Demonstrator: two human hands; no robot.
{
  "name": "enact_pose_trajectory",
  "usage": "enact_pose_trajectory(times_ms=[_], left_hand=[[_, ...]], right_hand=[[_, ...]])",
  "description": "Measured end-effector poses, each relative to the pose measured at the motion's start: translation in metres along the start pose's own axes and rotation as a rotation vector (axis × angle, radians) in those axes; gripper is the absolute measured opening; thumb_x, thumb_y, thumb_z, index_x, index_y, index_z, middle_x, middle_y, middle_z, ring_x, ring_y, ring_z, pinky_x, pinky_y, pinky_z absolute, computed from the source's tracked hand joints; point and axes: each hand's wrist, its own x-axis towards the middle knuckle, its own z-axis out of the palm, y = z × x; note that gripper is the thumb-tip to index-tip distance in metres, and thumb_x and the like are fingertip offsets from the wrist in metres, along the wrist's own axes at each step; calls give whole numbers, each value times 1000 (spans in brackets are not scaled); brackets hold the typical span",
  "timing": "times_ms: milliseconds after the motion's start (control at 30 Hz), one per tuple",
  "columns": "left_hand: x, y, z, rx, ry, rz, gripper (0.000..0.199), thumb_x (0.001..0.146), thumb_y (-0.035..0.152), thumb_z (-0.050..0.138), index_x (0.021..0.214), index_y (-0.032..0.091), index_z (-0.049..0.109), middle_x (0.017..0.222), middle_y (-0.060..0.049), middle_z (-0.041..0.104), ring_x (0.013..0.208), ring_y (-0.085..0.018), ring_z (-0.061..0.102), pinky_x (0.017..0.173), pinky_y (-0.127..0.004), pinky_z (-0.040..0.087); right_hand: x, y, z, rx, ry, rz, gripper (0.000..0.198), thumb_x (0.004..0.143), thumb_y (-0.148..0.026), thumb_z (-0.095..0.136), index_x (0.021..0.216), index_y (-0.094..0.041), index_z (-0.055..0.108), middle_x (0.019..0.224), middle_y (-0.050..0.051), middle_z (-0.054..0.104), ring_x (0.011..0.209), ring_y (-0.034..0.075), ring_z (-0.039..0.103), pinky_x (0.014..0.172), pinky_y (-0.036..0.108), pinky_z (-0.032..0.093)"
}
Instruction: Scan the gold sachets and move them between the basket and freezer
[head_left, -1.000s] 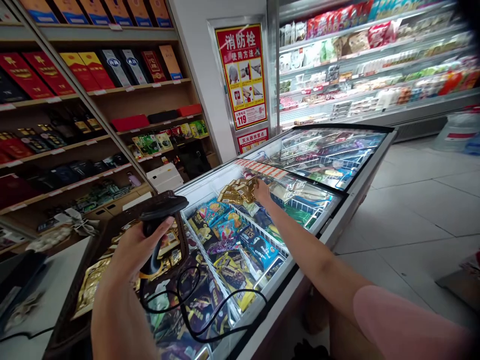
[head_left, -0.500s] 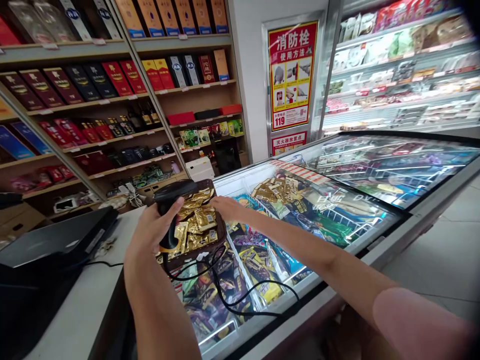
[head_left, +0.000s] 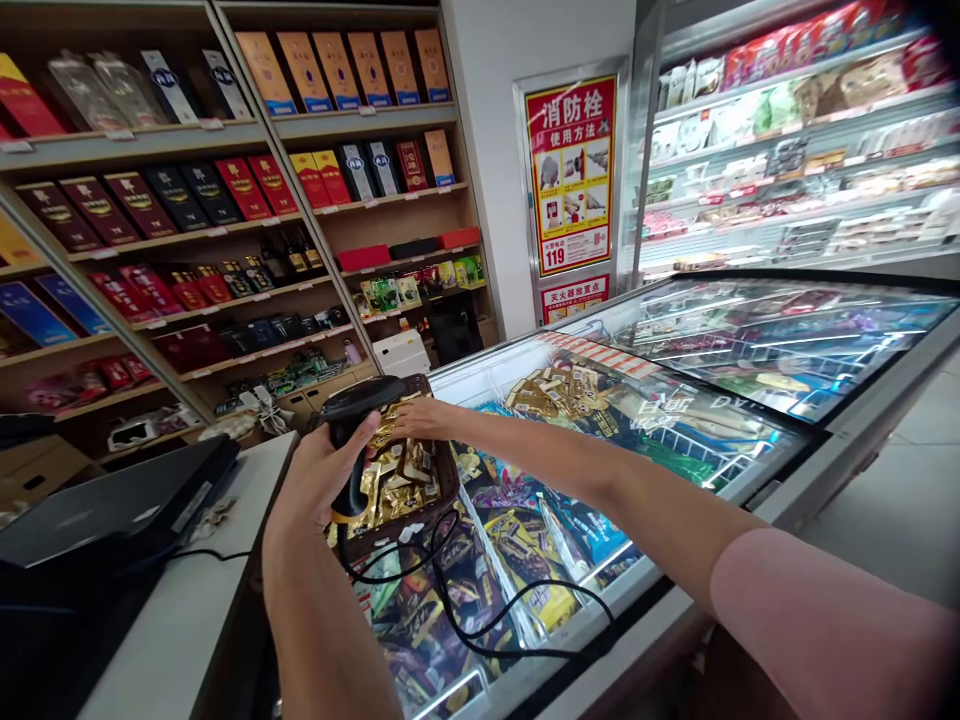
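Note:
A black barcode scanner point(head_left: 349, 440) is gripped in my left hand point(head_left: 315, 475), its head pointing away over a dark brown basket point(head_left: 448, 480). Gold-foil packets point(head_left: 390, 480) fill the basket, which sits on the freezer's glass top. Over the far part of these packets lies my right hand point(head_left: 421, 418), fingers stretched to the left and touching the foil near the scanner. The scanner's head is close to those fingertips. From the scanner's handle a black cable point(head_left: 517, 590) runs in loops across the glass.
Below the glass of the chest freezer point(head_left: 555, 670) lie wrapped ice creams. More gold packets point(head_left: 559, 388) rest on the glass farther right. To the left is a white counter point(head_left: 169, 630) with a black device point(head_left: 112, 505). Shelves of boxed goods point(head_left: 240, 190) stand behind.
My right hand has moved left from the basket's far right edge onto the gold packets. The scanner stays in my left hand; the view has tilted slightly upward.

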Motion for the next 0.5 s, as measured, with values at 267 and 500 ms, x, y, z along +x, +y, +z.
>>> enact_pose_trajectory(times_ms=[267, 500], left_hand=[[1, 4, 7, 55, -24, -10, 65, 60, 74, 71, 89, 16, 64, 70, -5, 68, 64, -21, 61, 52, -27, 41], [-9, 22, 17, -81, -64, -6, 68, 51, 71, 77, 88, 16, 62, 63, -2, 61, 58, -18, 55, 51, -26, 40]], right_hand=[[-53, 13, -18, 284, 84, 200, 15, 96, -20, 55, 97, -17, 69, 107, 8, 70, 105, 21, 58, 90, 31, 43], [-126, -9, -28, 968, 449, 907, 24, 95, -42, 50, 96, -21, 60, 72, -2, 59, 62, 13, 54, 58, 24, 41]])
